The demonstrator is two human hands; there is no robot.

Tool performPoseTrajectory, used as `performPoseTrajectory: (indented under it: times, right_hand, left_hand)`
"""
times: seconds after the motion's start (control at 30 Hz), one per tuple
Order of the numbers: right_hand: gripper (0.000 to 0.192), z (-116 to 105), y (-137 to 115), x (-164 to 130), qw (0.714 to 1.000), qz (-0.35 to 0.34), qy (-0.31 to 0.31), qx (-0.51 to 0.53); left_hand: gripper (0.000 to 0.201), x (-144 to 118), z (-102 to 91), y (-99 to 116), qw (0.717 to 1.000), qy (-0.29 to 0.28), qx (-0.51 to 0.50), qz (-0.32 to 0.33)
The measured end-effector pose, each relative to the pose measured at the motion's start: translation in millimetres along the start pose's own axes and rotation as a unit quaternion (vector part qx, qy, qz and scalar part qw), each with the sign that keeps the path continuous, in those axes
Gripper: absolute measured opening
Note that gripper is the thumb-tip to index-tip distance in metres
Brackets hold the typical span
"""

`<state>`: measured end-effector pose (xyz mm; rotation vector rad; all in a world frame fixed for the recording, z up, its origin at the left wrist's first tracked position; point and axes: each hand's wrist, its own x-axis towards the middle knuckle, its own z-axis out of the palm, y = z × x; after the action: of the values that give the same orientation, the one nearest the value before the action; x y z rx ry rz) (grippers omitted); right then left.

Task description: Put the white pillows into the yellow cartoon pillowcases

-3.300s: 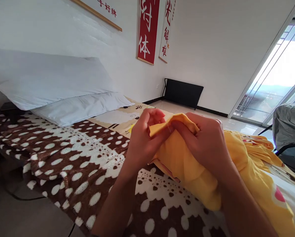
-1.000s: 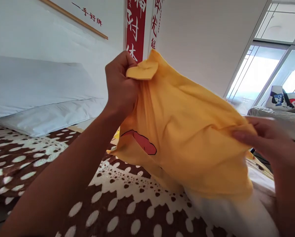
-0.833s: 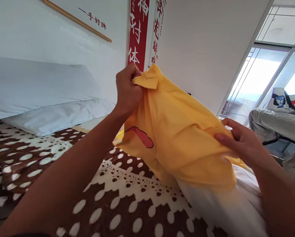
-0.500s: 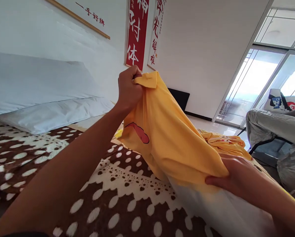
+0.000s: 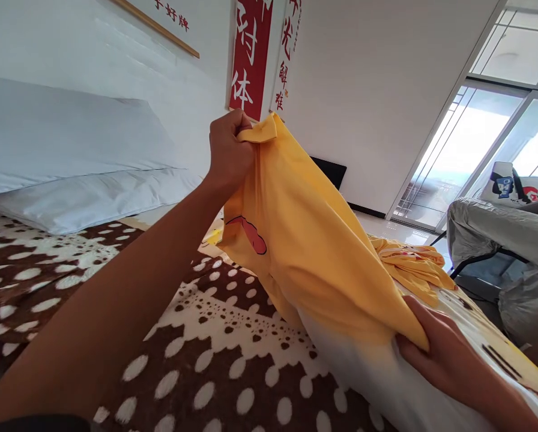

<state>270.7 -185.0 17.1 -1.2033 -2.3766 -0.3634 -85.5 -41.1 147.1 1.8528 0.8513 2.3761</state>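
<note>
My left hand is raised in a closed grip on the upper edge of a yellow cloth with a red-pink, black-outlined print; a small folded flap stands out beside the fist. From there the cloth slopes down to the right, where my right hand pinches its lower edge between thumb and fingers. White material shows below the yellow; I cannot tell whether it belongs to the same cloth. Underneath lies a brown blanket with white spots.
White pillows lie at the left against the wall. More crumpled yellow fabric rests beyond the right hand, near a pale printed cloth. A plastic-covered piece of furniture stands at the right, before glass doors.
My right hand has moved slightly down and right, drawing the yellow cloth straighter. My left hand appears slightly higher and further left, still gripping. More of the pale printed cloth shows at the right.
</note>
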Motion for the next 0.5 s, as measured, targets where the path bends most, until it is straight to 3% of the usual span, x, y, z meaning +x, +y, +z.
performPoseTrajectory:
  times: [0.17, 0.3, 0.43, 0.5]
  right_hand:
    - [0.051, -7.0, 13.3, -12.2, 0.987, -0.079, 0.078, -0.112]
    - [0.062, -14.0, 1.0, -24.9, 0.981, -0.093, 0.095, -0.138]
    - [0.075, 12.3, -16.4, -42.6, 0.964, -0.077, 0.109, -0.232]
    - [0.07, 28.7, -17.1, -48.8, 0.954, -0.032, 0.11, -0.277]
  left_hand:
    - [0.034, 4.6, 1.1, -1.9, 1.0, 0.02, -0.012, -0.01]
    - [0.038, 8.1, -3.9, 11.7, 0.999, 0.051, 0.002, 0.004]
    - [0.046, 6.0, -7.4, 26.9, 0.995, 0.063, 0.039, 0.062]
    - [0.049, 4.6, -5.9, 31.1, 0.992, 0.068, 0.052, 0.088]
